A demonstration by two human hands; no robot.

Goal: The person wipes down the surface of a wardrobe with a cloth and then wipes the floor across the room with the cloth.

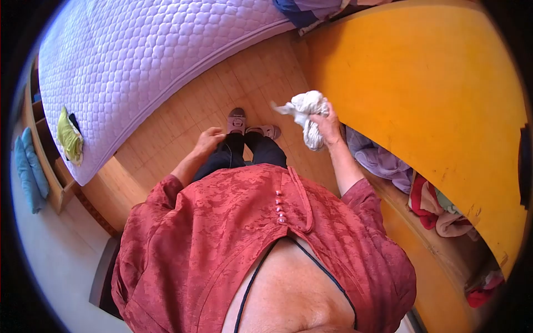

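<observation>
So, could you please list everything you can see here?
White cloth: one bundle, white, right of centre
Mattress: one, lilac, upper left
Green cloth: one, yellow-green, on mattress
Blue pads: two, blue, far left
Panel: one, orange-yellow, right
Fabrics: several, lilac, red, beige, below panel
Floor: one, wood-brown, centre
Footwear: two, greyish-pink, on feet
Trousers: one, dark, on legs
Top: one, red, on torso
Left hand: one, bare, near thigh
Right hand: one, bare, holding white cloth

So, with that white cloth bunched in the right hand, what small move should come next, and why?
Probably bring the left hand to the white cloth: the right hand alone grips it, a loose end sticks out, and the left hand shows nothing held.
</observation>
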